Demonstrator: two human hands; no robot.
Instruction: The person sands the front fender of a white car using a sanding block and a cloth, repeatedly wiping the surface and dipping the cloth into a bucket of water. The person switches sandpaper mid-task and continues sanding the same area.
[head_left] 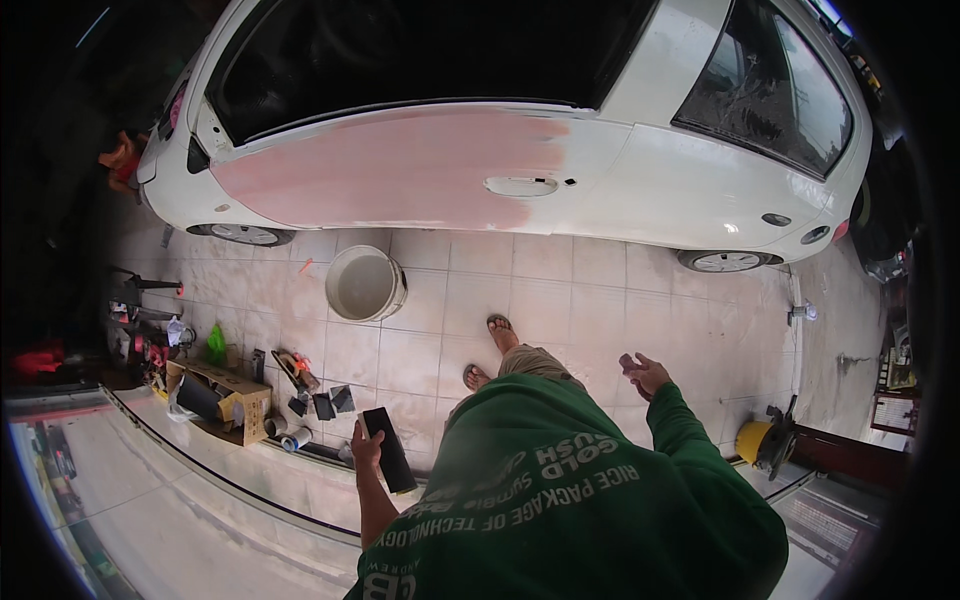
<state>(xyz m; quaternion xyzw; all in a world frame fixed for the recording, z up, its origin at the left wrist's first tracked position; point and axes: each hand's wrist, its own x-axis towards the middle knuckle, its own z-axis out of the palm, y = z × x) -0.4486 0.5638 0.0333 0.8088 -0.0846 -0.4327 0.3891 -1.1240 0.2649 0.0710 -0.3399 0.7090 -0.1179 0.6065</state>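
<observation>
My left hand (367,445) grips a long black rectangular block (392,452) low beside my body. My right hand (648,375) holds a small brownish-pink piece (628,365) between thumb and fingers, out to my right. In front of me stands a white car (630,185), side-on, with a large dull pink patch (380,170) on its door and a pale recessed door handle (520,186).
A pail (365,283) stands on tiles between me and the car. At left lie a cardboard box (240,420), tools (300,375), dark sheets (342,398) and a green bag (217,345). A yellow machine (755,440) sits at lower right.
</observation>
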